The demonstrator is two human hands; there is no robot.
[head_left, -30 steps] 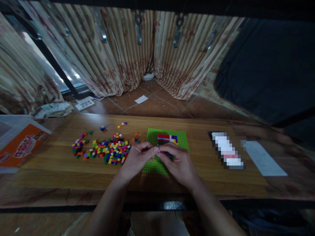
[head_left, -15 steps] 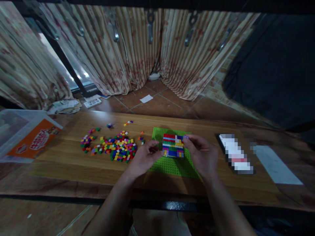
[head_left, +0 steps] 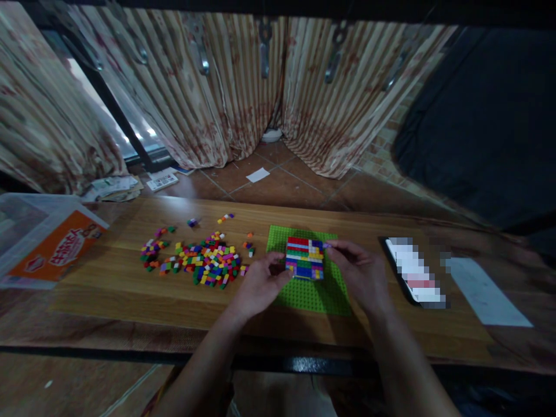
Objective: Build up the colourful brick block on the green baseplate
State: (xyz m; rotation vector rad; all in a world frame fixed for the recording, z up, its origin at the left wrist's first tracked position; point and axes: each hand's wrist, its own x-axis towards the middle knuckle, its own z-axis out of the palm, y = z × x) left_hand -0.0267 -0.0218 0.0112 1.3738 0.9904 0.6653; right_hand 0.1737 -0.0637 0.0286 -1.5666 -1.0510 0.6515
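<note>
A block of joined toy bricks (head_left: 304, 258), with red, white, green, yellow, blue and purple pieces, sits over the green studded baseplate (head_left: 321, 301). My left hand (head_left: 260, 284) grips the block at its left edge, thumb at the lower left corner and fingers curled beside it. At the block's upper right corner, my right hand (head_left: 362, 272) pinches a small purple brick (head_left: 327, 246) between thumb and forefinger. Whether the block is attached to the baseplate or held just above it, I cannot tell.
Left of the baseplate lies a heap of loose bricks (head_left: 212, 260), with several strays around it. A clear plastic box (head_left: 26, 208) with an orange label stands at the far left. To the right are a phone (head_left: 402, 278) and a white sheet (head_left: 489, 292) on the wooden board (head_left: 143, 298).
My right hand has drawn slightly right from the block, so the purple brick now shows at its fingertips. My left hand has shifted slightly right along the block's edge.
</note>
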